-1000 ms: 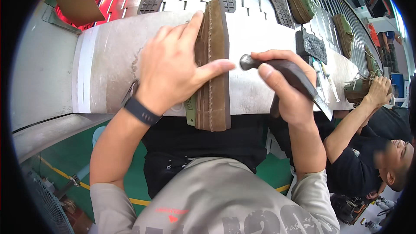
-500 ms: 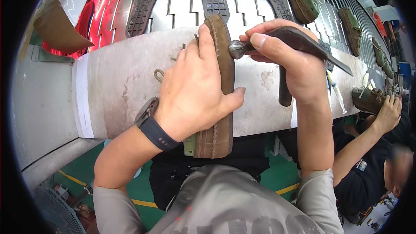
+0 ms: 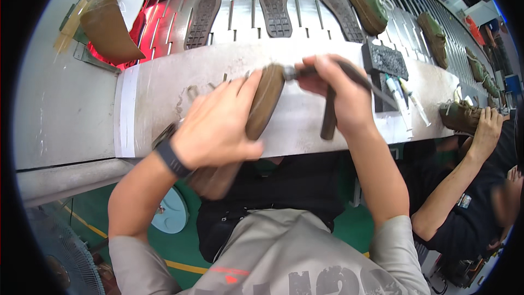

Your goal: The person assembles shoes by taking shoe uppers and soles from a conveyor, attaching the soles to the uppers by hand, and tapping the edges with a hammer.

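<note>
A brown shoe lies under my left hand, which is wrapped over its upper. The shoe slants, its far end pointing away from me and its near end over the table's front edge. My right hand grips a dark hammer. The hammer's round face is at the shoe's far end, beside the dark sole edge; blur hides whether they touch. The handle hangs below my right fist, and the thin peen points right. Loose laces show beyond my left fingers.
Dark soles and brown-green shoes lie on the slatted conveyor. Right of my hammer are a black block and syringes on the pale table. At right, a co-worker's hand holds another shoe. Brown cardboard hangs at left.
The shoe has turned from nearly straight to slanted, its near end swinging left. My right hand and the hammer have moved left toward the shoe's far end. The view has shifted, uncovering the black block.
</note>
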A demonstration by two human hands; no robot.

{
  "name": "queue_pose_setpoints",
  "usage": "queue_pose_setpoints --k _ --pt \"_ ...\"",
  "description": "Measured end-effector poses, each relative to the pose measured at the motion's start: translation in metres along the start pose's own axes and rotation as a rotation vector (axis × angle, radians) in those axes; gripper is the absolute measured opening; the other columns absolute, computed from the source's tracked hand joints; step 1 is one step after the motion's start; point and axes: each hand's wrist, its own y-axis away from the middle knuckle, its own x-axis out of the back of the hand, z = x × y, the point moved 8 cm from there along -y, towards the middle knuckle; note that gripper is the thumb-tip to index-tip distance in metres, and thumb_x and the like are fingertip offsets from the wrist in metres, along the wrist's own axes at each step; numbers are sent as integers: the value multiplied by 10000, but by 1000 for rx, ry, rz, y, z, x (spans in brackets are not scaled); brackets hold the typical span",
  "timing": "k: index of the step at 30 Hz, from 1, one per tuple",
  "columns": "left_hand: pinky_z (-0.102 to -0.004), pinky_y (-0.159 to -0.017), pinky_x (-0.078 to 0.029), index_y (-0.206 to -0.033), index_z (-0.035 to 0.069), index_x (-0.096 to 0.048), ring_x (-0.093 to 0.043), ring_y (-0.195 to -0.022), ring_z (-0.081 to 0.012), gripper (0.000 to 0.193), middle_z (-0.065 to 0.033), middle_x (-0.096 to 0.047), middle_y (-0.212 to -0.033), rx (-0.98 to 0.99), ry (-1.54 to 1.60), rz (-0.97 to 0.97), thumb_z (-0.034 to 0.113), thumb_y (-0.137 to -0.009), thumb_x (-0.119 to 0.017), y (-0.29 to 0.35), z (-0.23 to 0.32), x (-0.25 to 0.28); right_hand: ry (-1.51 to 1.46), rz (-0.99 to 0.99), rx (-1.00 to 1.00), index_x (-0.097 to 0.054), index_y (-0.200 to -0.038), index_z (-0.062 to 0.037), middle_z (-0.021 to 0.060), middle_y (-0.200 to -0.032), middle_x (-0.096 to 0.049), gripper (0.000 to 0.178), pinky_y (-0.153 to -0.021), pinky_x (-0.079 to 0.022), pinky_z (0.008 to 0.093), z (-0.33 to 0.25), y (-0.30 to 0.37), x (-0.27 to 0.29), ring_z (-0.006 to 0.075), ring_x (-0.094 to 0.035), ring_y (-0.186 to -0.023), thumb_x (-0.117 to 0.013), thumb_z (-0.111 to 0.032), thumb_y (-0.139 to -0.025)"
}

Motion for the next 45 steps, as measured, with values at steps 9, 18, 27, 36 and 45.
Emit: queue_pose_setpoints --k 9,18,27,36,45 --pt "-486 -886 -545 -1616 42 -364 -642 -1069 -417 1122 -228 -641 -1214 35 -37 -31 323 -657 -872 17 9 -10 -153 25 -91 -701 -1172 45 183 -1091 -768 339 -911 -628 360 37 48 14 230 -755 -1012 -674 -267 -1044" --pt "-467 -832 -571 -1603 -44 -355 -659 -1081 -391 1159 -225 -618 -1330 19 -84 -108 242 -615 -889 6 24 -16 -153 -2 27 -709 -1111 79 175 -1057 -781 231 -859 -598 311 26 42 16 176 -739 -925 -689 -108 -978" --pt "-455 -833 -586 -1590 -96 -338 -672 -1095 -414 1176 -277 -600 -1342 4 -170 -138 198 -604 -907 -2 33 -18 -229 14 -100 -721 -1112 64 150 -1049 -790 213 -864 -563 285 39 42 21 136 -717 -962 -716 -85 -959" --pt "-465 -841 -586 -1598 -72 -345 -686 -1077 -426 1160 -277 -619 -1348 42 -153 -97 200 -612 -893 1 35 -13 -21 -86 74 -726 -1132 57 111 -972 -792 221 -811 -562 255 14 34 11 114 -713 -894 -727 -89 -965" --pt "-461 -876 -583 -1612 -42 -343 -678 -1078 -449 1160 -264 -648 -1300 -44 32 4 217 -613 -873 9 8 -5 -429 109 69 -642 -1217 96 261 -1188 -747 306 -1010 -568 394 50 83 -17 259 -728 -1093 -625 -114 -995"
